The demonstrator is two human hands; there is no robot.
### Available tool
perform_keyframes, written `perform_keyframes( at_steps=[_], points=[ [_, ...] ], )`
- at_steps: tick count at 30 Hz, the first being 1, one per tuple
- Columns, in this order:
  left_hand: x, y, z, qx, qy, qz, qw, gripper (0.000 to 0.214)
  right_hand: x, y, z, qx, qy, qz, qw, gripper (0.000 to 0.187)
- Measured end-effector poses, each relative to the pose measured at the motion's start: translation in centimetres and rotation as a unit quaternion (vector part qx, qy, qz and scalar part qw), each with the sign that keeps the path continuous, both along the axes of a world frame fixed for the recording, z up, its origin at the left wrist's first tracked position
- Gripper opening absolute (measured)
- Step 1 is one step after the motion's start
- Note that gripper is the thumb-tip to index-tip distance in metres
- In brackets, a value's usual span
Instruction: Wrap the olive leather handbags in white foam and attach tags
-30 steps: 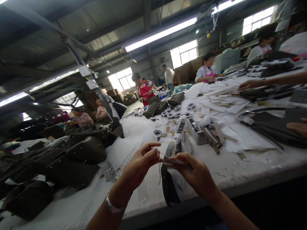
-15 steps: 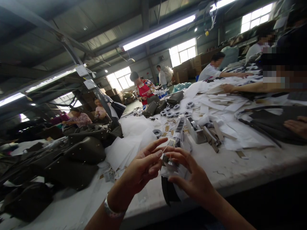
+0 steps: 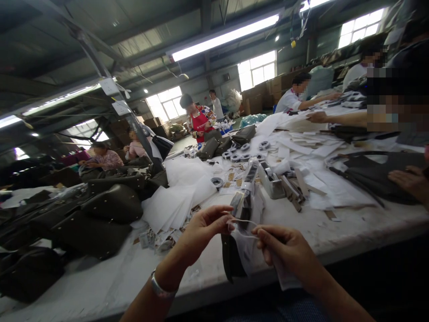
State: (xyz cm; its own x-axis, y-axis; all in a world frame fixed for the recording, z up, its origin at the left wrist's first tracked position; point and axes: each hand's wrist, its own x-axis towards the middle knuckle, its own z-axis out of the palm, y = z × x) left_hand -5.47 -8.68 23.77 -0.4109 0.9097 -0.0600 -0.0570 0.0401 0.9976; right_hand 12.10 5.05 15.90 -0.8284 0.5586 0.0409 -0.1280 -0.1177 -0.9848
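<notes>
My left hand (image 3: 203,228) pinches one end of a thin white string (image 3: 241,222) just above the table's front edge. My right hand (image 3: 287,251) is closed on a white wrapping sheet (image 3: 250,250) and the string's other end. Between the hands a dark olive leather strap (image 3: 232,258) hangs down over the table edge, partly covered by the white sheet. Beyond my hands, more of the wrapped strap (image 3: 247,190) lies along the table.
Dark olive bags (image 3: 110,210) are piled at the left. White paper sheets (image 3: 181,197), tape rolls (image 3: 244,150) and a small metal tray (image 3: 272,183) cover the white table (image 3: 351,219). Other people's hands (image 3: 405,181) and dark material lie at the right. Several workers stand behind.
My hands have drawn apart and lowered: the right has slid down the white sheet toward me, the left has closed from spread fingers into a pinch, and the string now stretches between them.
</notes>
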Motion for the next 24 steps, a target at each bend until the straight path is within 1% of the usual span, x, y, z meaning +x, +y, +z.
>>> perform_keyframes(
  at_steps=[2,4,6,9,13,15,17,19,21,24],
  points=[
    [-1.2,0.1,-1.4,-0.008,0.051,0.045,0.998,0.039,-0.1,1.1,-0.6,0.053,-0.039,-0.042,0.997,0.041],
    [-2.5,0.3,-2.6,-0.016,0.115,0.064,0.991,0.04,-0.7,1.9,-1.0,0.121,-0.075,-0.066,0.988,0.04],
    [-3.5,0.8,-3.7,-0.028,0.16,0.048,0.986,0.039,-1.8,2.2,-1.2,0.173,-0.095,-0.066,0.978,0.039],
    [-4.3,1.7,-4.7,-0.033,0.18,-0.004,0.983,0.037,-3.7,1.8,-0.9,0.205,-0.08,-0.036,0.975,0.036],
    [-4.5,2.8,-4.8,-0.023,0.202,-0.061,0.977,0.032,-5.8,0.8,0.1,0.205,-0.047,0.024,0.977,0.031],
    [-4.6,3.2,-4.7,-0.019,0.204,-0.085,0.975,0.028,-6.4,0.6,0.6,0.211,-0.043,0.037,0.976,0.028],
    [-4.7,3.5,-4.7,-0.014,0.2,-0.101,0.974,0.024,-6.7,0.7,1.0,0.223,-0.042,0.036,0.973,0.026],
    [-4.9,3.5,-4.8,-0.007,0.191,-0.101,0.976,0.023,-6.6,0.9,1.3,0.232,-0.047,0.031,0.971,0.023],
    [-5.0,3.2,-5.0,-0.003,0.175,-0.085,0.981,0.026,-6.3,1.1,1.6,0.236,-0.052,0.029,0.97,0.024],
    [-5.1,1.8,-4.9,-0.014,0.135,-0.06,0.989,0.031,-5.2,1.4,1.7,0.235,-0.051,0.034,0.97,0.021]
  ],
)
